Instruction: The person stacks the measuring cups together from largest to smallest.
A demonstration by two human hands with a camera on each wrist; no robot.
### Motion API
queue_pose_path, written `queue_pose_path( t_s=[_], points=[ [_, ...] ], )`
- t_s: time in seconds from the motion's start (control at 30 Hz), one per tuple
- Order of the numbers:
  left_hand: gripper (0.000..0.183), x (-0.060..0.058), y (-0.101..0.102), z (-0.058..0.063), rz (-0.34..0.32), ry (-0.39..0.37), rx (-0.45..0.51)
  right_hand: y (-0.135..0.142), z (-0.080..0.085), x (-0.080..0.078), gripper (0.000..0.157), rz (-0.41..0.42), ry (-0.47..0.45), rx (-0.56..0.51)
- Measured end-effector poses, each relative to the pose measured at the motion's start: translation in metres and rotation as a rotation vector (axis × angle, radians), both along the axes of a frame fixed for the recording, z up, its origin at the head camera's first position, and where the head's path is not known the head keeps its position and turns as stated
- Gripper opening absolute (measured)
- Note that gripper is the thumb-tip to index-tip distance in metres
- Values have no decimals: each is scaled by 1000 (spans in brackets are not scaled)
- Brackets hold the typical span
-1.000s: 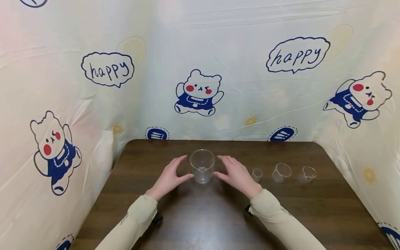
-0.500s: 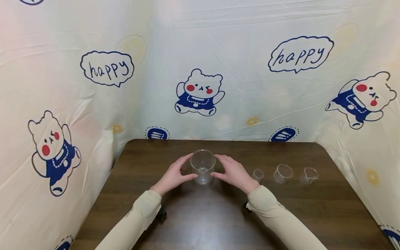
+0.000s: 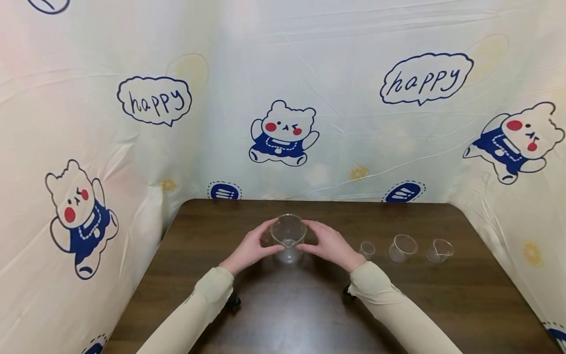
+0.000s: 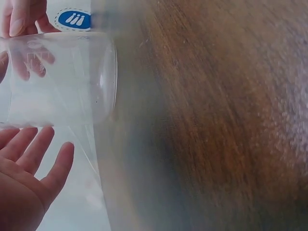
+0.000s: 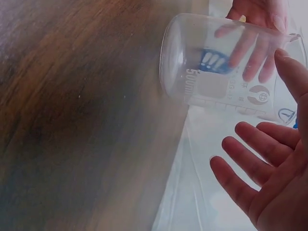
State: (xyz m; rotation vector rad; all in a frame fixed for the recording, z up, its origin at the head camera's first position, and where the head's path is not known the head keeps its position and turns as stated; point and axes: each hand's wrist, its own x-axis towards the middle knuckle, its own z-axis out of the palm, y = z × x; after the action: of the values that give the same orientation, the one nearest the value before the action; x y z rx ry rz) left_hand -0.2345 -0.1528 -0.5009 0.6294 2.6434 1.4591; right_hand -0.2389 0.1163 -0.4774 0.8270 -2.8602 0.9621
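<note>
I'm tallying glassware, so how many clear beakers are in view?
4: the large beaker between the left hand and the right hand; then, rightward along the table, the smallest beaker, the middle beaker and the rightmost beaker. Any behind the hands would be hidden.

Vessels (image 3: pixel 403 250) right of beaker (image 3: pixel 288 239), curtain (image 3: pixel 353 123) behind table (image 3: pixel 292 309)
</note>
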Motion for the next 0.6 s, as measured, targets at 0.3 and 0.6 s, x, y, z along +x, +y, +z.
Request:
queue_pose_path(
  t_s=[0.3,0.6],
  points=[
    [77,4,1,0,19,-14,8,0,-5,-1,71,20,-53,-31],
    [74,8,6,2,59,13,2,1,0,-3,69,54,-41,-33]
  ],
)
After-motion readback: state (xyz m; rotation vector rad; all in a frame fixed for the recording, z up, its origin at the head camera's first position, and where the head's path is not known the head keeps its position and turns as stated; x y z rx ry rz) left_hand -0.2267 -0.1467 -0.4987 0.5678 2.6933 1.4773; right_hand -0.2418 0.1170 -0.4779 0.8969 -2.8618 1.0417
